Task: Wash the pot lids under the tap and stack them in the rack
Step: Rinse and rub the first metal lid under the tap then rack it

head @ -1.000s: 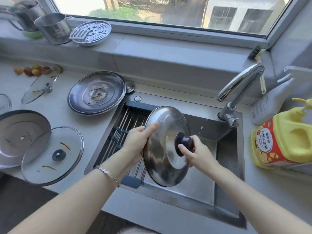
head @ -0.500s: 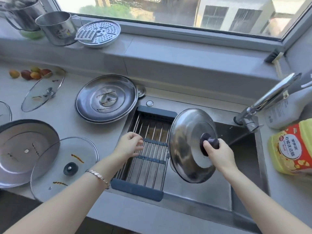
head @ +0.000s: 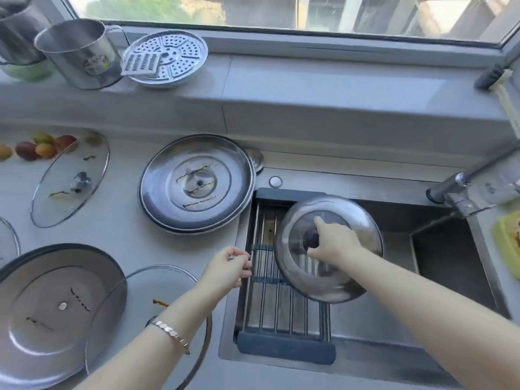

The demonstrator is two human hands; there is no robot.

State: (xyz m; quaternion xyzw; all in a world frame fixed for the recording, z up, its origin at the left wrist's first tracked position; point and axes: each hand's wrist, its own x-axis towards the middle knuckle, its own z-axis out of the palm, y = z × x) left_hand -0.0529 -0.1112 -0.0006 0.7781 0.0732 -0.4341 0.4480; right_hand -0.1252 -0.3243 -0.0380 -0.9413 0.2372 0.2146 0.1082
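Right hand [head: 333, 243] grips the steel lid [head: 329, 249] by its knob over the rack [head: 284, 319]; left hand [head: 228, 270] loosely curled, empty. Several soiled lids wait on the counter [head: 121, 235].

Grey counter [head: 118, 235]: steel lids [head: 197, 182], glass lids [head: 70, 178], fruit [head: 36, 147].

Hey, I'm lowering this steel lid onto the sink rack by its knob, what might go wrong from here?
Only the right hand holds the steel lid, by its knob, so a wet grip might slip. The lid overhangs the rack toward the open sink and may tip in. The left hand sits at the rack's edge, so fingers could get pinched.
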